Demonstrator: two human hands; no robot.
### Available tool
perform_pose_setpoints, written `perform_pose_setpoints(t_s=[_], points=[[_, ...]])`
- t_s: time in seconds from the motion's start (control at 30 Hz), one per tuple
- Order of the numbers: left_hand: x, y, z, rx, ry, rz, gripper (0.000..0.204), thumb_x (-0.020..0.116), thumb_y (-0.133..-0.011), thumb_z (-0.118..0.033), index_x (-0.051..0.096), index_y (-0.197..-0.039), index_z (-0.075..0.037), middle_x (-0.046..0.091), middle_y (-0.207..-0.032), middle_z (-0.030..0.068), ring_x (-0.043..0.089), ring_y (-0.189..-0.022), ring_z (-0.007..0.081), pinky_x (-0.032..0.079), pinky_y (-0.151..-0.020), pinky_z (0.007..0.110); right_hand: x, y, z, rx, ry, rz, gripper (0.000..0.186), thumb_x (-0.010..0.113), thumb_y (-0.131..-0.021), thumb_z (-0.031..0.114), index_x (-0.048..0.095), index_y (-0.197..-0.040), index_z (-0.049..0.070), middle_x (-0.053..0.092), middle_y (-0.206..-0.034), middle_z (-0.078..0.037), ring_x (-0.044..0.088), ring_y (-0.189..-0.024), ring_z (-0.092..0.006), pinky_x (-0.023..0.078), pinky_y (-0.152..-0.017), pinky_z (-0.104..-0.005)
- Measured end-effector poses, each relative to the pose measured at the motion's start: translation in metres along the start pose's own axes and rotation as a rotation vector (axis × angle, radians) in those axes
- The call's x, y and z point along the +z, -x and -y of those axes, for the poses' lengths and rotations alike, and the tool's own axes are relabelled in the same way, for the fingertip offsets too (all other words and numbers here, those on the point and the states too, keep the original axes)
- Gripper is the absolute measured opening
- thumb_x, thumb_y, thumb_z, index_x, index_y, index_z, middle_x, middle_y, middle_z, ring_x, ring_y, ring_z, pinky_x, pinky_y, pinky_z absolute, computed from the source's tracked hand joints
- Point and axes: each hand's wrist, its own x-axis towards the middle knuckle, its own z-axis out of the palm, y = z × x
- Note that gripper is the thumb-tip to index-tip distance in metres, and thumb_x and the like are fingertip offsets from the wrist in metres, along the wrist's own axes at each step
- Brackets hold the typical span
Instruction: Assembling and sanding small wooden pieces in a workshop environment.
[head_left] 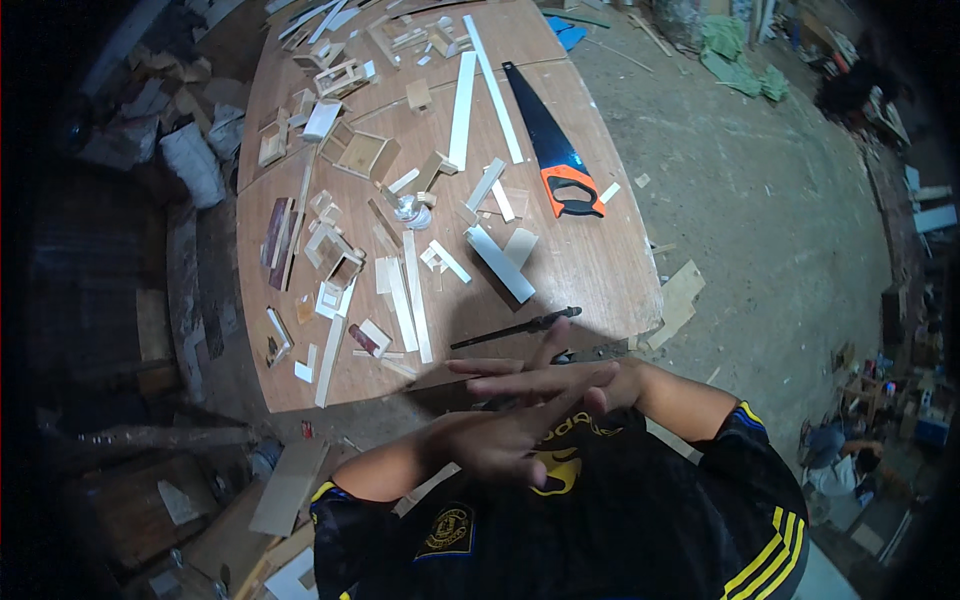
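Head view: long black tool [520, 327] just beyond the overlapping hands [495, 438]

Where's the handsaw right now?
In the head view, the handsaw lies on the right side of the table, its orange handle just left of a small pale strip.

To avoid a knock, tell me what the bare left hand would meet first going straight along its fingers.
The left hand would likely meet the person's bare right wrist first; depth is unclear, so it might pass over.
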Motion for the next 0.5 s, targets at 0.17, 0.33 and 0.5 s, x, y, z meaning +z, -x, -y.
perform_pose_setpoints(t_s=[0.17,0.33,0.5], points=[[0.020,-0.020,0.019,-0.236,0.982,-0.417,0.095,0.014,-0.087,-0.078,0.056,-0.129,-0.004,0.039,-0.145,0.0208,0.030,-0.140,0.0352,0.025,-0.113,0.048,-0.019,0.052,-0.005,0.157,-0.222,-0.104,0.105,0.042,-0.081,0.079,0.008,-0.154,0.011,-0.003,-0.160,-0.015,0.009,-0.147,-0.0351,0.023,-0.112,-0.0567],[0.055,-0.024,0.020,-0.350,0.591,-0.610,0.099,0.009,-0.087,-0.078,0.075,-0.080,-0.005,0.064,-0.085,0.0052,0.056,-0.095,0.0202,0.035,-0.101,0.040,-0.012,0.065,-0.020,0.196,0.283,-0.037,0.103,0.050,-0.082,0.074,0.017,-0.151,0.004,0.011,-0.155,-0.026,0.030,-0.138,-0.0391,0.033,-0.110,-0.0486],[0.065,-0.018,0.020,-0.622,0.847,-0.718,0.090,0.012,-0.090,-0.076,0.057,-0.057,-0.006,0.058,-0.071,0.0050,0.054,-0.074,0.0180,0.034,-0.096,0.033,-0.014,0.040,0.003,0.508,0.336,0.592,0.084,0.046,-0.088,0.069,0.050,-0.129,-0.005,0.048,-0.131,-0.032,0.043,-0.129,-0.0430,0.037,-0.107,-0.0443]])
